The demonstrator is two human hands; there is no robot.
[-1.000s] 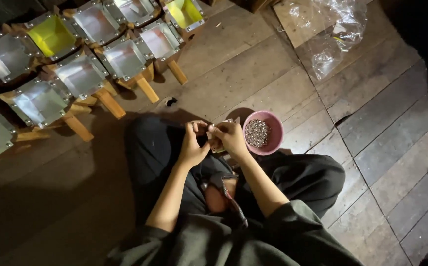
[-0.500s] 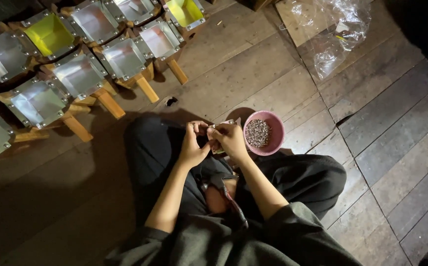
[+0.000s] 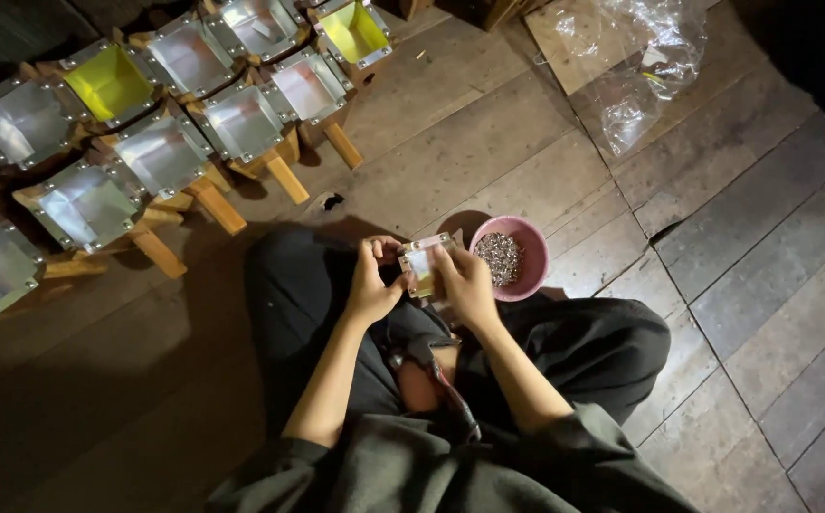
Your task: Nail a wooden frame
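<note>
From the head view I see both of my hands raised over my lap, where I sit cross-legged in dark trousers on the worn wooden plank floor (image 3: 488,142). My left hand (image 3: 371,281) and my right hand (image 3: 464,285) are both closed around a small square metal-framed piece with a pale yellowish panel (image 3: 422,263), the left gripping its left edge with the thumb on top, the right gripping its right edge. The piece sits between the two hands, just above my knees. Just beside my right hand, on the floor, stands a round pink plastic bowl (image 3: 524,242) holding small grey metal bits (image 3: 501,256); I cannot tell their exact kind. To the upper left, well apart from the hands, rows of square metal-lined frames on wooden handles (image 3: 161,157) lie on the floor, two of them with yellow panels. A crumpled clear plastic bag (image 3: 645,62) lies at the upper right on the planks.
</note>
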